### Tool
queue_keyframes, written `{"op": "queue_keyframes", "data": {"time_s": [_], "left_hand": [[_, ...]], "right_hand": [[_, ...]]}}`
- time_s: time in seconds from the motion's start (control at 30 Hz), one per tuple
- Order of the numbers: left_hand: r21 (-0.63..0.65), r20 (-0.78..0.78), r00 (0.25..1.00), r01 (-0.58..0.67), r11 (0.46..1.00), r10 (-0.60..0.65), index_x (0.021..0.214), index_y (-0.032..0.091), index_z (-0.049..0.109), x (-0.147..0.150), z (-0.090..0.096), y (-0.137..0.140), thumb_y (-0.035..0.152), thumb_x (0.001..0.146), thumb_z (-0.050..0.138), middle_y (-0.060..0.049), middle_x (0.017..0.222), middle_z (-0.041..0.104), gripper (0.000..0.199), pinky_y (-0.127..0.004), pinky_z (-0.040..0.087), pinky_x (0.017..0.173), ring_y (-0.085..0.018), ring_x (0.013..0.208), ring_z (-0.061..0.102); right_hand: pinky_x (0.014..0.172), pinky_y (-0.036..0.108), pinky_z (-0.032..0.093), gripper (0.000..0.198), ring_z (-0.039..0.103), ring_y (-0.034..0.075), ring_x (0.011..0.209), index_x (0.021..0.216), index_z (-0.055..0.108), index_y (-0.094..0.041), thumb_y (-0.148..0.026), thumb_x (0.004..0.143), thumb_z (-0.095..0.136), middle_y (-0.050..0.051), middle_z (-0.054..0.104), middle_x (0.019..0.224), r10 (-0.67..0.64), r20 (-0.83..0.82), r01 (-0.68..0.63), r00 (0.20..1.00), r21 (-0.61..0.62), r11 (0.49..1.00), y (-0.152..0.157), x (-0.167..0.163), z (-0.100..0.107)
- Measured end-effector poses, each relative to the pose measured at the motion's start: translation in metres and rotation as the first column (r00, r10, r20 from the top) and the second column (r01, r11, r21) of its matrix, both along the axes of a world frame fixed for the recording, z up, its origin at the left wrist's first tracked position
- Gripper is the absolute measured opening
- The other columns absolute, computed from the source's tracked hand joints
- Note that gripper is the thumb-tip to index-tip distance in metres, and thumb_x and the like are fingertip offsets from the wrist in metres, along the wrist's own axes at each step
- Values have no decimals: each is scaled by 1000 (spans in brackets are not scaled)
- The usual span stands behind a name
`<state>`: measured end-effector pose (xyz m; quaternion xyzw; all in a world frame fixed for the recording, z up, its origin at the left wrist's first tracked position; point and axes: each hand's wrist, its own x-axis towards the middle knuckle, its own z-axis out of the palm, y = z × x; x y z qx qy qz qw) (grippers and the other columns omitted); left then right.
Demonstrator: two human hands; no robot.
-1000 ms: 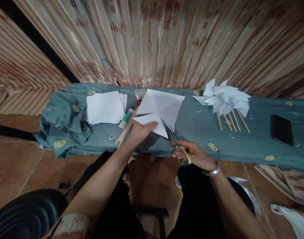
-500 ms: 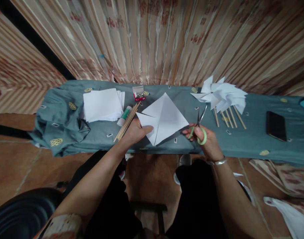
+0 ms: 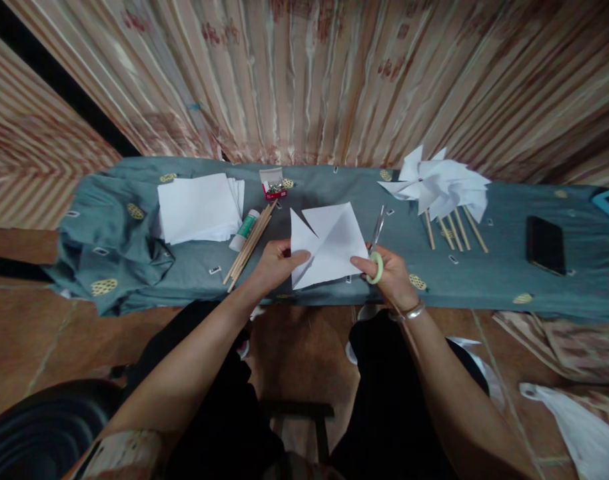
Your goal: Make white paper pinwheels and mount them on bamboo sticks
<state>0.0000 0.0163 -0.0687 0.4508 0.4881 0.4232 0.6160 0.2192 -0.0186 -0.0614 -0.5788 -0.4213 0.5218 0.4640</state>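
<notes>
A white square sheet of paper (image 3: 337, 233) is held just above the cloth, with slits running in from its corners at the upper left and lower left. My left hand (image 3: 277, 267) pinches its left side, thumb on top. At the lower right corner, the thumb of my right hand (image 3: 389, 277) presses on the same sheet. That right hand also keeps hold of scissors (image 3: 376, 263) with pale green handles, a finger hooked in a loop and the blades pointing up and away. Some of the fingers under the paper are hidden.
A green-patterned cloth (image 3: 304, 180) covers the bench. Left lie a paper stack (image 3: 197, 210), a glue stick (image 3: 244, 230), wooden sticks (image 3: 249, 247) and a red box of small metal pins (image 3: 273, 187). Right are paper pinwheels (image 3: 439, 183) on sticks and a black phone (image 3: 545, 245).
My right hand has moved left with the scissors and taken the paper's right corner. The sheet has turned from a diamond to nearly square-on. The camera view has shifted slightly.
</notes>
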Motion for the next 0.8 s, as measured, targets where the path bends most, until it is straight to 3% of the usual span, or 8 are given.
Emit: {"op": "queue_keyframes", "data": {"time_s": [0.17,0.3,0.4,0.5,0.57,0.67,0.8], "left_hand": [[-103,124,991,58,993,-45,75,14,75,10,-2,-5,25,54,84,-2,71,72,26,-24,49,62,-14,64,63],[-221,218,976,71,973,-21,78,12,74,14,1,-10,25,58,85,-5,72,72,25,-21,50,61,-13,66,67],[-324,374,926,79,943,50,76,12,73,20,3,-14,23,63,83,-6,77,73,19,-20,52,63,-13,70,69],[-370,453,890,132,920,55,86,13,74,29,3,-20,21,65,82,-7,84,74,23,-21,53,69,-14,77,70],[-375,463,886,155,914,39,92,15,73,36,4,-24,21,65,82,-7,88,74,28,-23,53,71,-14,79,70],[-363,480,875,130,923,66,82,14,71,45,6,-26,25,67,82,-6,87,73,22,-25,53,74,-14,80,68],[-416,478,847,-16,909,233,82,15,67,51,10,-21,24,75,76,-3,86,70,14,-24,53,70,-12,73,65]], "right_hand": [[61,26,45,43,58,14,66,83,66,-21,-47,55,85,-2,67,74,-153,-18,154,988,70,986,2,0,-4],[55,24,42,41,53,11,60,75,60,-21,-48,56,84,-3,65,71,-246,2,245,969,83,966,4,3,-4],[53,24,43,38,53,11,58,73,58,-22,-44,55,84,-3,65,72,-317,-91,323,944,61,944,7,2,-2],[53,24,43,37,53,9,55,68,57,-21,-39,53,85,-3,65,71,-369,-188,378,910,17,926,8,-2,-2],[55,25,44,36,54,10,56,67,56,-21,-40,53,84,-3,66,71,-355,-186,364,916,19,931,9,-6,-4],[61,27,46,37,58,12,61,73,60,-22,-46,56,82,-2,68,73,-276,-124,284,953,55,957,7,-14,-7],[63,28,47,44,59,15,66,83,64,-20,-54,59,79,1,71,76,-173,-45,176,984,78,981,3,-24,-6]]}}
